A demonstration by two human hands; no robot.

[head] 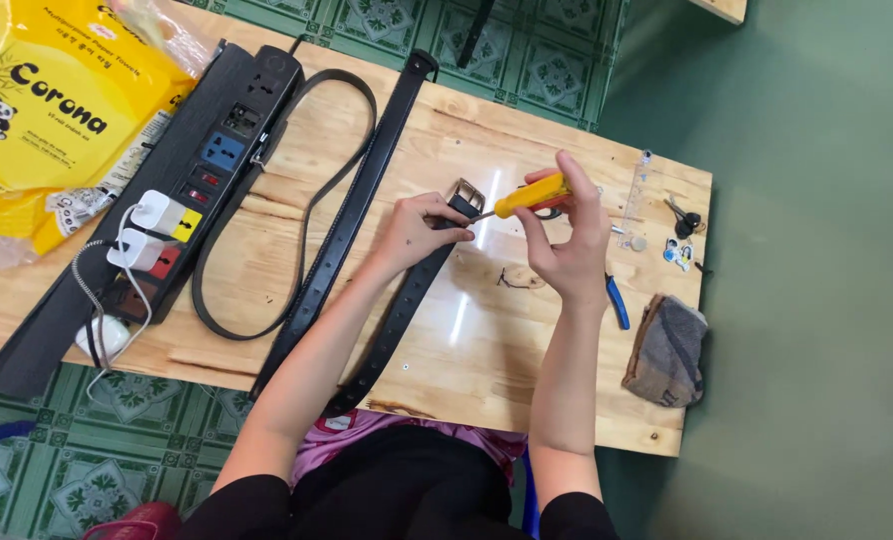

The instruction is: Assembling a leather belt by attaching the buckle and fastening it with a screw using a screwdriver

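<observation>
Right hand (567, 235) grips a yellow-handled screwdriver (529, 197), its tip at the square metal buckle (466, 194). Left hand (417, 232) pinches the black leather belt (404, 300) beside that buckle on the pale wooden board (487, 350).

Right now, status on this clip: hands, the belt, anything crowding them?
Left hand pinning black belt by its buckle. Right hand gripping yellow screwdriver, tip at buckle. Second belt alongside, apart.

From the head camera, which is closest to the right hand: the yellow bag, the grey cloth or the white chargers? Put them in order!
From the right hand:
1. Grey cloth, low on the table's right edge.
2. White chargers, plugged into the power strip on the left.
3. Yellow bag, far left corner.
</observation>
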